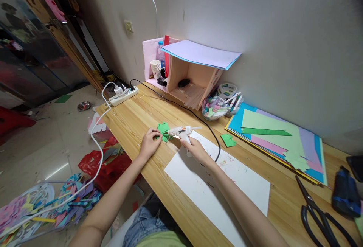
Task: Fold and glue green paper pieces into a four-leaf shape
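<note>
My right hand (195, 149) is wrapped round the handle of a white hot glue gun (181, 131), whose nozzle points left. A glue stick pokes out of its back end, and a black cord trails from it. With my left hand (151, 141) I pinch the edge of a green paper cutout (163, 128) near the table's left edge. The nozzle is at the cutout; whether it touches is too small to tell. A second green paper piece (228, 140) lies to the right of the glue gun. Under my right forearm is a white sheet (204, 194) with coloured marks.
Coloured paper sheets (309, 152) are stacked at the right, near black scissors (317, 213) and a dark blue object (345, 192). A bowl of scraps (212, 109) and a cardboard box (195, 76) stand by the wall. A power strip (124, 96) sits at the left corner.
</note>
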`<state>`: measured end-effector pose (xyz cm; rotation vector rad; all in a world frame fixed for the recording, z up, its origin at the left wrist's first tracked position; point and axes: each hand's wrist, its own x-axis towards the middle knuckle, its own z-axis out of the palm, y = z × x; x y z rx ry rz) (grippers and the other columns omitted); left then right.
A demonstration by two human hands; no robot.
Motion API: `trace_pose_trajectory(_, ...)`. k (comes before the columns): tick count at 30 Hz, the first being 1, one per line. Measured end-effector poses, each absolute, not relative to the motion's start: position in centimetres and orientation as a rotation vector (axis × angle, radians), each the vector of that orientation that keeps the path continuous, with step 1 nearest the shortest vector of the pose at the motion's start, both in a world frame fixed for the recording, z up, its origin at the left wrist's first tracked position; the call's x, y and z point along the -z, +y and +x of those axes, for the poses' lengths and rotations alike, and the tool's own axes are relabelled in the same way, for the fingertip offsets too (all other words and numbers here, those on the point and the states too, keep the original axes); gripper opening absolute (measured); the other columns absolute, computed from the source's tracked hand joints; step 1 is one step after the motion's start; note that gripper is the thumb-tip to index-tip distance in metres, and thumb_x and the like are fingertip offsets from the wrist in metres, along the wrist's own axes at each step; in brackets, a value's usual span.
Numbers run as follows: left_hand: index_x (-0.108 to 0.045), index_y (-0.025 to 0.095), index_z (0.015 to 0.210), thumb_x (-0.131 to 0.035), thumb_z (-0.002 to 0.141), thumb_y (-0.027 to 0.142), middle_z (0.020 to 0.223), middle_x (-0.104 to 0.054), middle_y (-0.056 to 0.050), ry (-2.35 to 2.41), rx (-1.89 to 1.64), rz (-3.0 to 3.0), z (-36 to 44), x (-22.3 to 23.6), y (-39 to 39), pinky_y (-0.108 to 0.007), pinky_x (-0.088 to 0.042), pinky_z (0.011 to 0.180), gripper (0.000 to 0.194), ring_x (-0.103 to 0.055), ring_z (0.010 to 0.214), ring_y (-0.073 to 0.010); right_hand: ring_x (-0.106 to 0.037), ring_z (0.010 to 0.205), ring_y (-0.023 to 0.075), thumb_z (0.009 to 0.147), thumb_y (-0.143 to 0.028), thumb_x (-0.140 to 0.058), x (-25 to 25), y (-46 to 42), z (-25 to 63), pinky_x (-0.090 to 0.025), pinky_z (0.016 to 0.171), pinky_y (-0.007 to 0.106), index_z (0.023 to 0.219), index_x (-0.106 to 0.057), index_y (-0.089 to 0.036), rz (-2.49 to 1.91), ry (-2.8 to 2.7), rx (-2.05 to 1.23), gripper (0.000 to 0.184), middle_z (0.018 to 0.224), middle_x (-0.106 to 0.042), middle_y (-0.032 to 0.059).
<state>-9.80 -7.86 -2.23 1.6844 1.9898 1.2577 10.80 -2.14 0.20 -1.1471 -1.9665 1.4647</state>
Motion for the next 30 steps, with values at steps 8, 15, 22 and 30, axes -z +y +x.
trace_pose_trajectory(8,-0.065,0.019,0.070,-0.055,0.075,0.025,0.086,-0.059,-0.004,1.989,-1.247,1.691,-9.82,2.21,-7.88,-0.030,-0.046,0.078,0.013,-0.057,0.083,-0.0158,-0.044,0.065,0.0155,0.078,-0.050,-0.040,-0.50,-2.23,10.75,-0.033,0.062,0.026,0.079,-0.060,-0.013,-1.124,-1.953,-1.474,0.042,0.069,-0.053,0.0019)
trace_pose_trajectory(15,-0.066,0.020,0.071,-0.055,0.075,0.026,0.087,-0.060,-0.004,1.995,-1.260,1.691,-9.87,2.45,-7.82,-0.030,-0.046,0.078,0.013,-0.058,0.084,-0.0161,-0.046,0.065,0.0155,0.079,-0.048,-0.038,-0.52,-2.16,10.71,-0.033,0.062,0.026,0.081,-0.060,-0.014,-1.138,-2.004,-1.462,0.041,0.071,-0.055,0.0023)
trace_pose_trajectory(22,-0.065,0.020,0.072,-0.054,0.076,0.025,0.087,-0.060,-0.004,1.994,-1.246,1.690,-9.78,2.19,-7.90,-0.031,-0.046,0.079,0.013,-0.058,0.084,-0.0160,-0.051,0.071,0.0202,0.079,-0.049,-0.040,-0.99,-2.04,10.56,-0.035,0.064,0.027,0.083,-0.060,-0.017,-1.209,-2.095,-1.354,0.039,0.077,-0.059,0.0046)
trace_pose_trajectory(30,-0.065,0.020,0.072,-0.054,0.076,0.025,0.088,-0.059,-0.004,2.003,-1.245,1.697,-9.80,2.29,-7.88,-0.030,-0.046,0.078,0.012,-0.057,0.084,-0.0156,-0.053,0.071,0.0191,0.080,-0.048,-0.039,-1.06,-2.24,10.43,-0.036,0.064,0.027,0.083,-0.059,-0.016,-1.237,-2.076,-1.392,0.038,0.076,-0.060,0.0049)
